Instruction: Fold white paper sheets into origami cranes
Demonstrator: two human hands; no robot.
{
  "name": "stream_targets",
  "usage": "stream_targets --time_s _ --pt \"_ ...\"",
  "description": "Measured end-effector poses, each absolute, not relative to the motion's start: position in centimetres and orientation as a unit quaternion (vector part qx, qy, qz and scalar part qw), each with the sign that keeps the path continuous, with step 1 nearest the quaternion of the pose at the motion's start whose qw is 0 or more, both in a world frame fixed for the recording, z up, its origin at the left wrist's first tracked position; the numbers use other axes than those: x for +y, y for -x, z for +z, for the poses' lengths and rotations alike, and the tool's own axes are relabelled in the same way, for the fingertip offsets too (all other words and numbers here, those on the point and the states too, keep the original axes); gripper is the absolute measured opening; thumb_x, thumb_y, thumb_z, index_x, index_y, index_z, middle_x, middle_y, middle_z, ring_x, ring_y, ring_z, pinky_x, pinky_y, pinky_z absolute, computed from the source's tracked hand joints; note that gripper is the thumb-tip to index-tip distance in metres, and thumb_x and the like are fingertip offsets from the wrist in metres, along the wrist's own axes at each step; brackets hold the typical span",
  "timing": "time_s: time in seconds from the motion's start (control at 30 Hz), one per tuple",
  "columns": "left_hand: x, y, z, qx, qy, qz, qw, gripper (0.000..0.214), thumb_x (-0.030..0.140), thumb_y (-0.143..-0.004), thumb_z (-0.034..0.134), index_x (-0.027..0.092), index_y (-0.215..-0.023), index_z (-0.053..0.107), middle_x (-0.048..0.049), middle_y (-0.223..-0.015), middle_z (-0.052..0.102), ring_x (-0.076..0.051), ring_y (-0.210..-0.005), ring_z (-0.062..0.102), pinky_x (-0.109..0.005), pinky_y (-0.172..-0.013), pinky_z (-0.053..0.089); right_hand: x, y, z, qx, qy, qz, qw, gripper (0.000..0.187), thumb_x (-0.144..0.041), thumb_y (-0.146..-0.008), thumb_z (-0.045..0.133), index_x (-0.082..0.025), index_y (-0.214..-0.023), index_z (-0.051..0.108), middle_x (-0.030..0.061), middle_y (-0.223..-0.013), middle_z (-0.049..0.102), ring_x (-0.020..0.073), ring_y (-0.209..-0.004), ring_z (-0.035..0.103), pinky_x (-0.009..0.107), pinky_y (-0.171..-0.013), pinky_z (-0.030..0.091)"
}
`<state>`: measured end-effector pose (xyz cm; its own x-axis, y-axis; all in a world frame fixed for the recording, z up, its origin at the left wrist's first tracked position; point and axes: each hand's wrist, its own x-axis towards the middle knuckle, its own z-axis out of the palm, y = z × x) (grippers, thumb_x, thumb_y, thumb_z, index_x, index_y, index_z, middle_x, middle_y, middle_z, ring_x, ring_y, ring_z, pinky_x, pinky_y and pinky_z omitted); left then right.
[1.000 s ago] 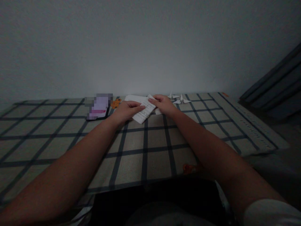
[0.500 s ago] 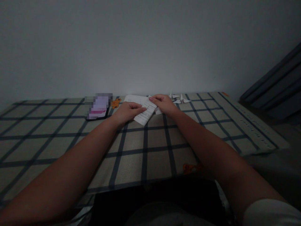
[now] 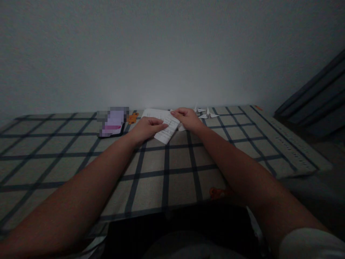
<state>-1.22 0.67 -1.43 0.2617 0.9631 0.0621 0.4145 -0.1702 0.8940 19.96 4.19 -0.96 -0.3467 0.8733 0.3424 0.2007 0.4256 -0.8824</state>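
Observation:
A folded piece of white paper (image 3: pixel 167 133) with printed or written lines is held between my two hands above the cloth. My left hand (image 3: pixel 147 127) is closed on its left edge, thumb on top. At the upper right corner, my right hand (image 3: pixel 187 118) pinches the same paper between thumb and fingers. Behind it lies another white sheet (image 3: pixel 152 112), partly covered by my left hand and the folded paper. Just right of my right hand stand two small folded paper cranes; the nearer paper crane (image 3: pixel 208 115) shows its pointed wings.
A phone (image 3: pixel 113 122) with a lit, blurred screen rests on the left. The checked tablecloth (image 3: pixel 151 194) has orange bear-shaped prints and lettering at its right side. Beyond the table's back edge rises a plain wall (image 3: pixel 172 54); dark drapery (image 3: pixel 318 97) hangs at the right.
Both hands stay almost in place. The folded paper and the left thumb have shifted very slightly to the right.

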Motion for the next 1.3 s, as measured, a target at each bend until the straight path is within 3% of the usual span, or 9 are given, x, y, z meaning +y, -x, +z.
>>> stream_targets --time_s 0.17,0.57,0.83,0.93,1.13,1.3 --pt "0.8 1.2 -1.6 0.496 -0.679 0.349 0.414 0.040 0.051 -0.074 0.076 0.014 -0.091 0.080 -0.0120 -0.085 0.076 -0.017 -0.066 0.064 -0.026 -0.057 0.047 4.3 -19.9 -1.0 -0.725 0.364 0.383 0.442 0.040 -0.055 -0.082 0.061 -0.017 -0.072 0.060 0.0002 -0.070 0.056 0.0129 -0.068 0.048 0.026 -0.063 0.038" --pt "0.4 1.1 -1.2 0.503 -0.681 0.332 0.415 0.037 0.051 -0.075 0.076 0.015 -0.085 0.079 -0.0075 -0.071 0.072 -0.012 -0.053 0.054 -0.023 -0.047 0.036 4.0 -19.8 -0.8 -0.723 0.382 0.370 0.440 0.036 -0.049 -0.084 0.063 -0.017 -0.069 0.060 -0.0006 -0.068 0.054 0.0123 -0.067 0.047 0.025 -0.061 0.038" --pt "0.4 0.9 -1.5 0.489 -0.621 0.434 0.432 0.044 0.052 -0.071 0.079 0.013 -0.093 0.077 -0.0112 -0.087 0.075 -0.017 -0.065 0.064 -0.027 -0.057 0.047 4.3 -19.4 -1.0 -0.637 0.362 0.509 0.452 0.019 -0.037 -0.087 0.065 -0.018 -0.090 0.065 0.0001 -0.075 0.066 0.0107 -0.064 0.058 0.023 -0.061 0.050" --pt "0.6 0.9 -1.6 0.484 -0.593 0.465 0.446 0.041 0.050 -0.070 0.080 0.014 -0.090 0.075 -0.0098 -0.087 0.075 -0.017 -0.067 0.065 -0.029 -0.061 0.050 4.6 -19.4 -1.3 -0.624 0.360 0.533 0.444 0.016 -0.032 -0.086 0.067 -0.017 -0.082 0.064 0.0010 -0.073 0.066 0.0108 -0.063 0.060 0.023 -0.063 0.052" --pt "0.8 0.8 -1.8 0.485 -0.594 0.411 0.493 0.027 0.040 -0.069 0.078 0.017 -0.079 0.068 -0.0065 -0.075 0.071 -0.016 -0.062 0.064 -0.029 -0.058 0.050 4.9 -19.4 -2.0 -0.630 0.356 0.531 0.440 0.020 -0.031 -0.081 0.072 -0.017 -0.075 0.059 0.0003 -0.070 0.065 0.0108 -0.062 0.059 0.025 -0.063 0.051" --pt "0.5 0.6 -1.4 0.478 -0.604 0.413 0.486 0.032 0.045 -0.069 0.079 0.016 -0.080 0.071 -0.0072 -0.072 0.071 -0.018 -0.062 0.064 -0.029 -0.055 0.049 4.7 -19.3 -1.9 -0.645 0.359 0.523 0.427 0.021 -0.030 -0.081 0.072 -0.017 -0.073 0.057 -0.0011 -0.068 0.062 0.0111 -0.063 0.058 0.025 -0.064 0.051"
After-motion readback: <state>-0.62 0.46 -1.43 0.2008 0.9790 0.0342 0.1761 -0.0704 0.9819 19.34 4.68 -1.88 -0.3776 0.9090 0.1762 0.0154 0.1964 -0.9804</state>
